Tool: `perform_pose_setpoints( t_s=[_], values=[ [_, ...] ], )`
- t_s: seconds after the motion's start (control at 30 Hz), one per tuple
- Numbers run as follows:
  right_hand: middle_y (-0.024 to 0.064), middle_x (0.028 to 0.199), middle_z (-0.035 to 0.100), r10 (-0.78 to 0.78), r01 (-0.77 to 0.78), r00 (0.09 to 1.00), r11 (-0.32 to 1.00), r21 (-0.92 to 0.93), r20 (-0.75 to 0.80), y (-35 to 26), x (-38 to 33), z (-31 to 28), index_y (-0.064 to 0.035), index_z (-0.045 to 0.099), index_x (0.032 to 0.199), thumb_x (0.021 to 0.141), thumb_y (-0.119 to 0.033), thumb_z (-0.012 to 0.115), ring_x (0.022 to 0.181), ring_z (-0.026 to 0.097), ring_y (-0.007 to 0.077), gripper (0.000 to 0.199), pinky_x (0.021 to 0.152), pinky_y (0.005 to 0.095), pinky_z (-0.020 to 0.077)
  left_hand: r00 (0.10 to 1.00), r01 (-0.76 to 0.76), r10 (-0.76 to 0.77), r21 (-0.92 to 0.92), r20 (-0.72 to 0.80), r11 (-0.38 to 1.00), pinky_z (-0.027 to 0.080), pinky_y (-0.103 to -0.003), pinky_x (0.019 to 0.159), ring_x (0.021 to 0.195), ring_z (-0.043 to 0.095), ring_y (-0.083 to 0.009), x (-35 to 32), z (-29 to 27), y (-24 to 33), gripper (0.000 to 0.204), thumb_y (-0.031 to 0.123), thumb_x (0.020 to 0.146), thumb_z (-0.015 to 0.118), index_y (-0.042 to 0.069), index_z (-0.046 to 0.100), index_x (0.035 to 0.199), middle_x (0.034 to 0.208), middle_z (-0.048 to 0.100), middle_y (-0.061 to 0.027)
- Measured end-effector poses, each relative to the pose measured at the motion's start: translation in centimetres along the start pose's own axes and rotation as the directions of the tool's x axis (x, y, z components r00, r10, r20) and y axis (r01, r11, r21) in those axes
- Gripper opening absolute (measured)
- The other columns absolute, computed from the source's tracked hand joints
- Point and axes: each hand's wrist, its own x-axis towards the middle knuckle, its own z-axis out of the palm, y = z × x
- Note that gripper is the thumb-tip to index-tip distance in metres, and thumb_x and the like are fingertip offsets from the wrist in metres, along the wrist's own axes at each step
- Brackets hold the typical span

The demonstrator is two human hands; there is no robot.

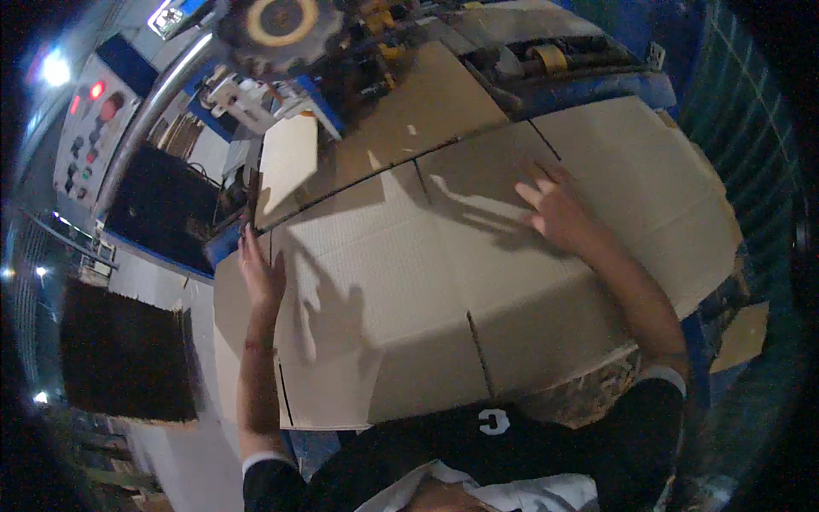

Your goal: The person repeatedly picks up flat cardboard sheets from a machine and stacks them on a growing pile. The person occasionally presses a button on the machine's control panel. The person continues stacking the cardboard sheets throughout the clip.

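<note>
A large flat cardboard sheet (384, 256) with slots cut along its edges lies across the machine bed in front of me. At its far left corner, my left hand (263, 271) rests along the edge with fingers stretched forward. Over the right half of the sheet is my right hand (556, 212), fingers spread and holding nothing. It casts a shadow on the board; whether it touches the surface I cannot tell. Beyond the sheet's far edge lies another brown cardboard piece (426, 102), partly under the machine. A pale upright panel (288, 162) stands just past my left hand.
A dark toothed wheel (277, 30) hangs over the far side. Left stands a control panel (95, 136) with lit red lamps, above a dark machine housing (162, 205). A dark stack (128, 354) sits at lower left. Rollers (554, 60) lie at far right; a cardboard scrap (740, 337) is at right.
</note>
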Motion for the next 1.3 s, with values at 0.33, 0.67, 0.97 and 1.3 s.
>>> perform_pose_setpoints(
  t_s=[0.33, 0.67, 0.97, 1.3],
  values=[
    [0.0180, 0.136, 0.036, 0.645, -0.715, 0.577, 0.696, 0.073, -0.501, 1.0, -19.9, -1.8, -0.0018, 0.045, 0.127, 0.082, -0.012, 0.054, 0.129, 0.030, 0.0332, 0.047, 0.104, 0.0415, 0.0261, 0.425, 0.899, -0.876, 0.225, -0.228, 0.377, 0.036, -0.043, 0.093, 0.110, 0.047, -0.0365, -19.6, -9.9, -10.4, 0.061, 0.031, 0.081, 0.061, -0.013, 0.041, 0.119, 0.121, 0.044, -0.0299],
    [0.0172, 0.145, 0.020, 0.788, -0.860, 0.285, 0.461, 0.217, -0.546, 1.9, -22.1, 1.4, -0.0109, 0.034, 0.136, 0.091, -0.028, 0.043, 0.133, 0.021, 0.0329, 0.049, 0.106, 0.0447, 0.0180, 0.251, 0.929, -0.958, -0.243, -0.142, 0.279, 0.041, -0.040, 0.073, 0.075, 0.047, -0.0238, -22.9, -11.8, -11.9, 0.040, 0.029, 0.076, 0.060, -0.010, 0.054, 0.084, 0.085, 0.053, -0.0131],
    [0.0205, 0.139, 0.029, 0.736, -0.890, 0.432, 0.440, -0.117, -0.521, 3.5, -24.1, 1.9, -0.0105, 0.037, 0.134, 0.088, -0.036, 0.049, 0.132, 0.021, 0.0362, 0.054, 0.106, 0.0487, 0.0157, 0.577, 0.325, -0.800, -0.853, -0.164, 0.409, 0.044, -0.034, 0.073, 0.086, 0.052, -0.0211, -26.3, -18.2, -18.7, 0.040, 0.033, 0.085, 0.049, 0.005, 0.049, 0.113, 0.104, 0.052, -0.0110],
    [0.0140, 0.127, 0.045, 0.916, 0.121, 0.108, 0.374, 0.920, -0.386, 5.4, -19.3, -2.8, 0.0011, 0.036, 0.130, 0.082, -0.018, 0.057, 0.110, 0.047, 0.0255, 0.056, 0.093, 0.0387, 0.0377, 0.627, 0.014, -0.770, -0.985, -0.124, 0.169, 0.042, -0.035, 0.091, 0.100, 0.052, -0.0277, -24.9, -19.2, -13.9, 0.032, 0.014, 0.083, 0.056, -0.006, 0.050, 0.108, 0.108, 0.053, -0.0163]
  ],
)
